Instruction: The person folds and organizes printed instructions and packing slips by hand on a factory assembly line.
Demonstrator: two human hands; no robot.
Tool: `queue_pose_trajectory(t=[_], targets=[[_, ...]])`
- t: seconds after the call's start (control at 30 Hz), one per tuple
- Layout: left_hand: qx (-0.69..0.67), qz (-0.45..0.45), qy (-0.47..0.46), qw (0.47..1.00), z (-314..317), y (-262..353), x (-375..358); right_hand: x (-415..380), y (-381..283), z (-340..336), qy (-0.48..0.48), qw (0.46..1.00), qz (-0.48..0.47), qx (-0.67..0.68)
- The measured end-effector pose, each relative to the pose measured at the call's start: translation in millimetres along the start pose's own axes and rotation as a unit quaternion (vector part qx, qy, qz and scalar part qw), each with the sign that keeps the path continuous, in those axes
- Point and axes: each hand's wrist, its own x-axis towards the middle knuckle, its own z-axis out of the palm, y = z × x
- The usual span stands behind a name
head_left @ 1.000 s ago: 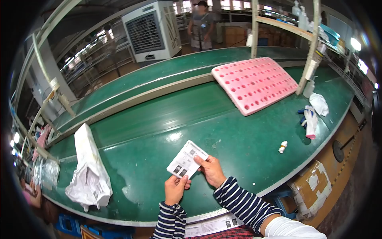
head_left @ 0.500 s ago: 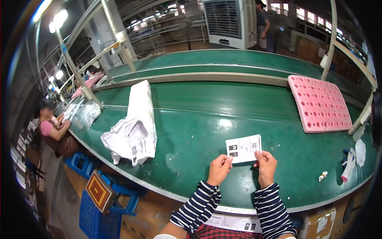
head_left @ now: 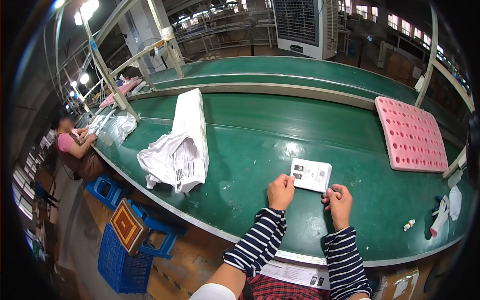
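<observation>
A small stack of printed white sheets (head_left: 312,175) lies over the green tabletop (head_left: 240,190), with dark pictures on its left part. My left hand (head_left: 281,192) pinches the stack's lower left corner. At its lower right corner is my right hand (head_left: 340,204), its fingers curled and thumb near the edge; whether it still grips the paper is hard to tell. Both forearms wear striped sleeves.
A long white wrapped package (head_left: 190,135) with crumpled plastic lies left. A pink foam board with holes (head_left: 412,135) leans at the right. Gloves (head_left: 440,217) and a small white item (head_left: 409,225) are near the right edge. Another person (head_left: 75,145) sits far left beside blue stools (head_left: 105,190).
The stack has turned slightly clockwise. My right hand's fingers have loosened and shifted at its lower right corner. The whole view has shifted, and the standing person at the back is out of view.
</observation>
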Motion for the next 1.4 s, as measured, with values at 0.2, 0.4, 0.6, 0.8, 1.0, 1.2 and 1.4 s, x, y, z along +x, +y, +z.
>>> queue_pose_trajectory(t=[0.2,0.4,0.6,0.8,1.0,1.2,1.4], targets=[[0.077,0.030,0.019,0.996,0,-8,12,-1,10,-4,-0.026,0.999,-0.029,-0.029],[0.089,0.026,0.015,0.996,-3,-2,7,-5,10,0,-0.034,0.995,-0.050,-0.078],[0.100,0.024,0.009,0.995,-5,4,3,3,32,-2,-0.042,0.990,-0.111,-0.072],[0.103,0.020,0.002,0.994,-4,2,3,0,24,3,-0.034,0.990,-0.118,-0.067],[0.108,0.033,-0.038,0.993,-8,4,2,1,28,3,-0.027,0.990,-0.121,-0.070],[0.123,0.046,-0.067,0.989,-9,6,0,0,28,3,-0.034,0.989,-0.124,-0.066],[0.131,0.078,-0.067,0.986,-7,6,-3,1,30,3,-0.038,0.989,-0.127,-0.065]])
